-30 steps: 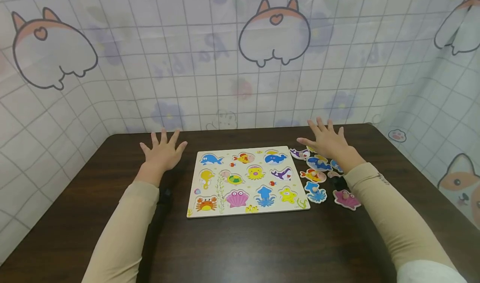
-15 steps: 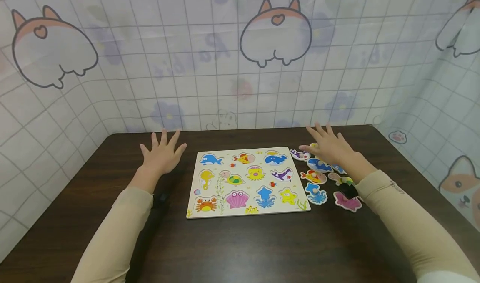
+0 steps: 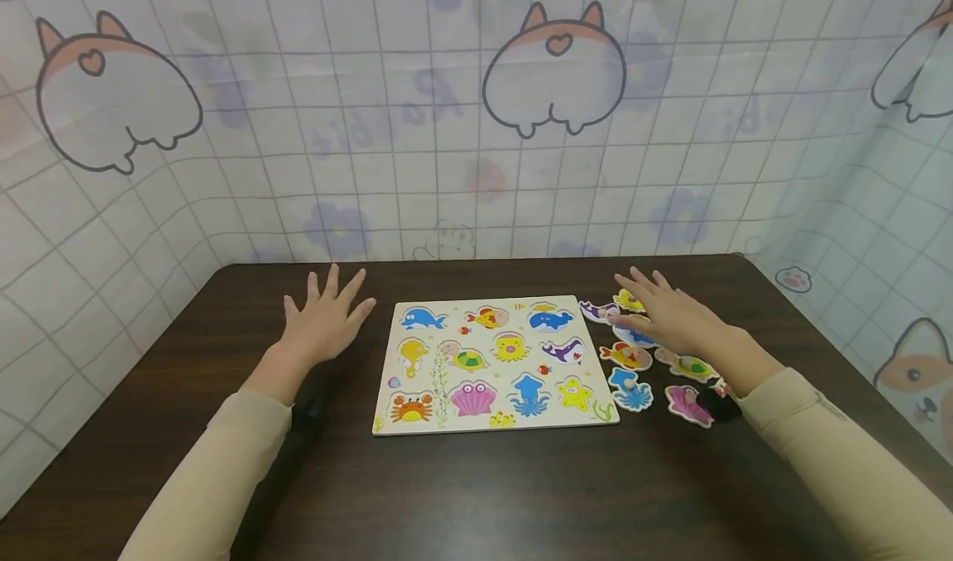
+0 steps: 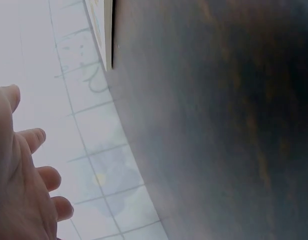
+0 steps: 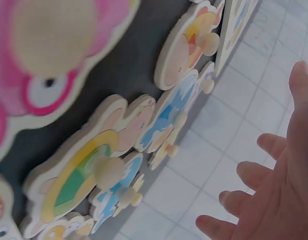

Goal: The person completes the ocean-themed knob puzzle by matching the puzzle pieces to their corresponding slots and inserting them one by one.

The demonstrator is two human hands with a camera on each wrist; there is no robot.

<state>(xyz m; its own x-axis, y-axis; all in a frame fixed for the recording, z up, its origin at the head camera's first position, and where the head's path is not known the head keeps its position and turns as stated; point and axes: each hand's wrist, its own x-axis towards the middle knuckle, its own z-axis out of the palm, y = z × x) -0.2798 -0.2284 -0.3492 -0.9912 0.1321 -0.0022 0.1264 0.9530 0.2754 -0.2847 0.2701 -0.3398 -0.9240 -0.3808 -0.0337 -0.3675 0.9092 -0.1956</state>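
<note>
My left hand (image 3: pixel 320 323) is spread over the table left of a white puzzle board (image 3: pixel 495 424) printed with sea animals. It holds nothing; in the left wrist view its fingers (image 4: pixel 31 137) are extended and apart. My right hand (image 3: pixel 679 319) reaches over a group of loose knobbed puzzle pieces right of the board, fingers straight and holding nothing. Around it lie a turtle piece (image 3: pixel 694 368), a fish piece (image 3: pixel 625 356), a squid piece (image 3: pixel 630 392) and a pink shell piece (image 3: pixel 687 404). In the right wrist view, wooden knobs (image 5: pixel 109 172) stand up from the pieces.
The dark wooden table (image 3: pixel 476 495) ends at the back against a white gridded cloth wall (image 3: pixel 424 164) with cartoon animals. More pieces, including a purple whale piece (image 3: pixel 598 312) and a yellow piece (image 3: pixel 629 300), lie by the board's right edge.
My right hand has drawn back toward me and slightly right, uncovering more pieces, such as the turtle. The left hand stays nearly in place, its forearm shifting slightly left.
</note>
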